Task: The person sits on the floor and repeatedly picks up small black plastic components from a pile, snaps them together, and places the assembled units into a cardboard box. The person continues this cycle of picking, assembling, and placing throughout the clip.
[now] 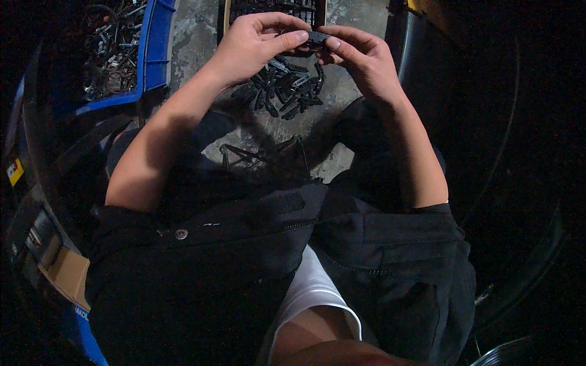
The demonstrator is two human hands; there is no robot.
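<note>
Dark jacket [244, 262] and a white shirt [311, 293] fill the bottom of the view, close to the camera. Both bare arms reach out from there and meet near the top.

Up there, the left hand [253, 46] and the right hand [360, 58] hold one small black part [317, 39] between them. Left thumb and fingers are closed on its left end. Right thumb and fingers are closed on its right end. The part sits in the air, right above a pile [285, 88] of the same black parts on the grey floor [195, 36].

What could go wrong? The part is tiny and only fingertips hold it. If one hand lets go too soon or squeezes crooked, I think it could slip and drop into the pile. Then it would be hard to find, since all the pieces look alike. The light is dim too, so it may be hard to see how the part fits. A pinched fingertip is also possible if it snaps shut.

The part looks small, dark and a bit shiny, longer than it is wide. Most of it is hidden by fingers, so I cannot tell its exact shape.

A blue bin [155, 55] of dark metal bits stands at the left. A dark crate [274, 9] stands just past the hands.
</note>
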